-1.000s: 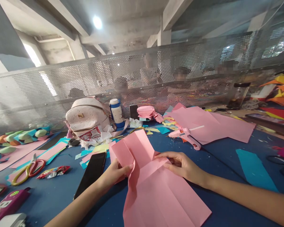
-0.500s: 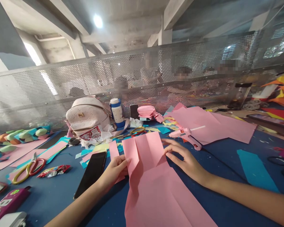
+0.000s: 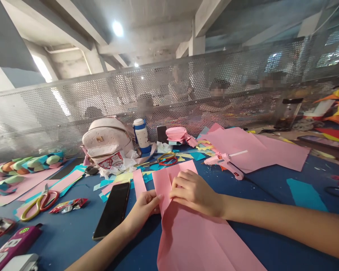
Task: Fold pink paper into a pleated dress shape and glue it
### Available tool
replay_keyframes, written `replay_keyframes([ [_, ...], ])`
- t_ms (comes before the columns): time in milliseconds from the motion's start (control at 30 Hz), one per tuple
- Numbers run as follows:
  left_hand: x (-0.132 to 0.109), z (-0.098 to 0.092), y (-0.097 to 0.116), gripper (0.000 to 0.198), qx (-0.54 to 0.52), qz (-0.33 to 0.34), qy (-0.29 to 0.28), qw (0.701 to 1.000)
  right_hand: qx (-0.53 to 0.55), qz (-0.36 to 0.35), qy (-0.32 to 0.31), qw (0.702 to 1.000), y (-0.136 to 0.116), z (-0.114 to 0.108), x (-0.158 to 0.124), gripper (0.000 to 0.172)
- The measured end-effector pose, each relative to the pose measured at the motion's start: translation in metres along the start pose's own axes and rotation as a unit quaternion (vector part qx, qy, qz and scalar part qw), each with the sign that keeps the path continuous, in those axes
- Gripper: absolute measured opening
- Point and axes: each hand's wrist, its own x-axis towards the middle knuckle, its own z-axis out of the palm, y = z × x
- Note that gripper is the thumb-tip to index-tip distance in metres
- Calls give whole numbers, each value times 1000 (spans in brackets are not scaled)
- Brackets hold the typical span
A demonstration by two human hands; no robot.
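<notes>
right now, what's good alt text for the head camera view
A person's left hand pinches the left edge of a creased pink paper sheet over a blue table, while the right hand lies across its upper part. A phone and scissors lie to the left, a pink glue gun to the right; a backpack and bottle stand behind.

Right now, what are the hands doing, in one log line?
left hand: pinching pink paper | right hand: touching pink paper | nearby: black phone, glue gun

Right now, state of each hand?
Left hand: closed, pinching the left edge of the creased pink paper.
Right hand: curled over the same paper; can't tell whether its grip is closed.
</notes>
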Motion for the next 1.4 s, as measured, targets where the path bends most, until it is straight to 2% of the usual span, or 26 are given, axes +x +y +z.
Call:
replay_keyframes([
  [167,1,-1,-2,35,4,6,5,1000,14,6,8,1000,3,9,0,21],
  [467,1,1,-1,40,18,19,-13,1000,94,41,21,995,3,10,-7,18],
  [600,1,2,0,37,26,29,-23,999,115,59,10,992,2,10,-7,16],
  [833,3,0,-3,30,39,30,-4,999,99,61,4,993,3,14,-9,16],
  [933,6,-3,-6,33,39,37,1,999,121,64,-1,991,6,11,-8,15],
  [1000,6,-4,-8,36,35,46,-6,998,145,91,17,985,10,5,-3,11],
  [1033,6,-5,-8,37,36,53,-12,998,151,108,36,982,13,1,1,16],
  [1100,5,-5,-9,33,47,68,-20,996,144,140,73,977,18,-7,11,40],
  [1167,4,-3,-8,29,60,78,-23,995,134,158,70,976,23,-14,23,54],
  [1200,3,-2,-7,28,63,81,-24,994,135,167,49,975,26,-17,29,51],
  [1333,2,2,-3,31,66,65,-9,996,200,229,-67,950,33,-22,48,13],
  [1400,2,2,-2,35,75,48,29,996,244,252,-90,932,36,-21,55,9],
])
